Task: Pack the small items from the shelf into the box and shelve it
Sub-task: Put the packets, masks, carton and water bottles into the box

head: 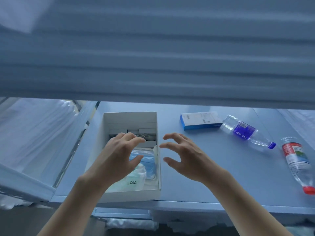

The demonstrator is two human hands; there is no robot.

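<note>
A: Nearest us are the two forearms, reaching up to the white box (131, 195) on the shelf (196, 176). Starting left of the box?

B: A pale, blurred surface there; I can't tell what it is. Then the left hand (117, 157), hovering over the box's open top, fingers spread and loosely curved, holding nothing.

A: And inside the box?

B: Soft plastic packets (144, 167) at the near end, small white cartons (146, 131) and something like a chain at the far end. It looks fairly full.

A: The right hand (185, 159)?

B: Just right of the box's right wall, fingers apart and bent like a claw, also empty, not touching the wall.

A: Further right of the box?

B: A blue-and-white carton (201, 120), then a blue-capped bottle (247, 132) lying on its side, then a red-capped bottle (296, 160), also lying down.

A: Risks?

B: I'd judge the bottles may roll off the shelf edge if nudged. The box sits at the front edge, so a one-sided grab could tip it. The puffy packets might spill out on lifting.
</note>
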